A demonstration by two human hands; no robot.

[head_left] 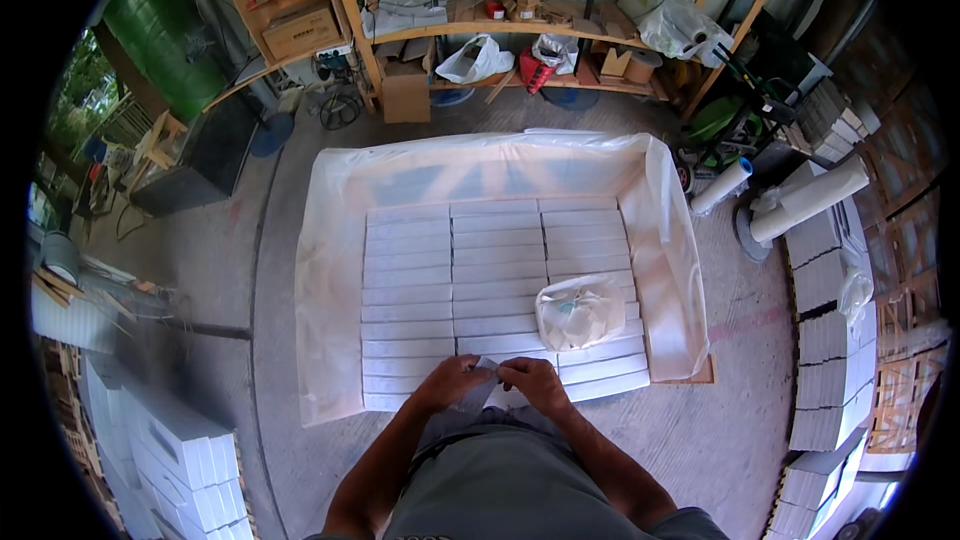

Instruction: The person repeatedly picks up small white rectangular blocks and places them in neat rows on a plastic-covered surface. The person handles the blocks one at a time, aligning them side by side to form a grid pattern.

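Note:
My left hand (450,382) is closed in a pinch on a thin pale sheet (474,398), which hangs down in front of my body. My right hand (535,383) meets it from the other side, thumb and fingertips pinched at the sheet's upper edge. Just beyond both hands lie rows of white flat cartons or slabs (408,265), packed in three columns inside a large open crate lined with clear plastic film (675,280). On the right column rests a crumpled whitish plastic bag (580,315) with small pale pieces in it.
White stacks stand at the lower left (185,450) and along the right (835,330). Rolls of wrapping film (812,202) lean at the right, near a green machine (712,120). A wooden shelf (520,24) with boxes and bags spans the back, with fans above it.

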